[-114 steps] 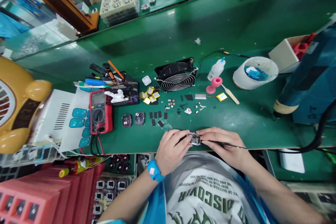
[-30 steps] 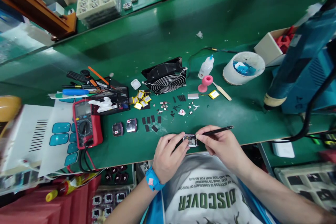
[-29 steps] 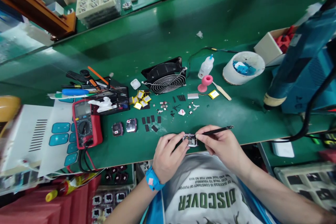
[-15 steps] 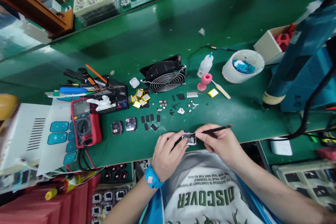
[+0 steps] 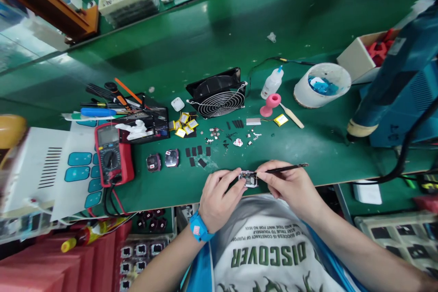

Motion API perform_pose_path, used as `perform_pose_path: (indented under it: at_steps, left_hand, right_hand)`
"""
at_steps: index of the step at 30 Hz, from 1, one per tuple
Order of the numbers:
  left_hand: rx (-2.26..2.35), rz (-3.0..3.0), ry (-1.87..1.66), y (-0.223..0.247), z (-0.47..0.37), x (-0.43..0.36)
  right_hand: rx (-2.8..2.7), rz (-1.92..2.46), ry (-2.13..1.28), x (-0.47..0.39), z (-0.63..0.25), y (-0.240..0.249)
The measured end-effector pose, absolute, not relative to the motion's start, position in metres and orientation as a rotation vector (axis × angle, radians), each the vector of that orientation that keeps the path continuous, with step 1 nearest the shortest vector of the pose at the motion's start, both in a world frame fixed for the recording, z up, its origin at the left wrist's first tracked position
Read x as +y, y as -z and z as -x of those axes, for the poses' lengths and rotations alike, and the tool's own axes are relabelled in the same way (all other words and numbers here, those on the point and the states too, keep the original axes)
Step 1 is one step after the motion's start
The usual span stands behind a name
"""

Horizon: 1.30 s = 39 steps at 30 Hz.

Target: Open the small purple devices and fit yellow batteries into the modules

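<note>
At the table's front edge, my left hand (image 5: pixel 221 198) pinches a small open electronic case (image 5: pixel 248 179), like a smartwatch body, between thumb and forefinger. Its silver rim and the parts inside face up. My right hand (image 5: pixel 290 185) is closed round black tweezers (image 5: pixel 285 168), whose tip end reaches the case's right side; the tip itself is too small to make out. Beyond my hands lie black foam pads (image 5: pixel 199 150), tiny loose parts (image 5: pixel 238 142) and two dark watch bodies (image 5: pixel 171 158).
Behind stand a fan (image 5: pixel 219 96), a white bottle (image 5: pixel 273 83), a pink holder (image 5: pixel 270 105) and a white tub (image 5: pixel 321 86). Yellow batteries (image 5: pixel 185 124), a red multimeter (image 5: pixel 112 155) and a tool holder (image 5: pixel 160 121) are on the left. A blue machine (image 5: pixel 393 64) stands right.
My view has shifted slightly, so the bench things sit a little further right. Both hands keep their grip, and the tweezers stay at the case.
</note>
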<state>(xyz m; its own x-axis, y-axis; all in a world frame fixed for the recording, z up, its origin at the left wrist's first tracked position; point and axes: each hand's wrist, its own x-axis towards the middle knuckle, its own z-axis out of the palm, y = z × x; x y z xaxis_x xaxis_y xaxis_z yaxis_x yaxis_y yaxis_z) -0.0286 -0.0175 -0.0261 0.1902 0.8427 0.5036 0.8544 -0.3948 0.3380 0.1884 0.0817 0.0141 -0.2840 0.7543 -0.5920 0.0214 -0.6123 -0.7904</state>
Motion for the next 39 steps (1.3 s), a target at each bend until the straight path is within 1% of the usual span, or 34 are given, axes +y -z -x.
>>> perform_pose_path:
  at_steps: [9, 19, 28, 39]
  left_hand:
    - [-1.724, 2.391, 0.990, 0.027, 0.029, -0.018]
    - [-1.701, 2.377, 0.986, 0.025, 0.028, -0.016]
    - [-1.656, 2.359, 0.968, 0.024, 0.026, -0.018]
    - [-1.573, 2.412, 0.840, 0.023, 0.027, -0.021]
  right_hand:
    - [-0.973, 1.424, -1.887, 0.068, -0.190, 0.010]
    - [-0.998, 1.378, -1.865, 0.062, -0.193, 0.023]
    - [-1.028, 1.386, -1.830, 0.060, -0.195, 0.019]
    - [-1.023, 1.401, -1.836, 0.066, -0.193, 0.007]
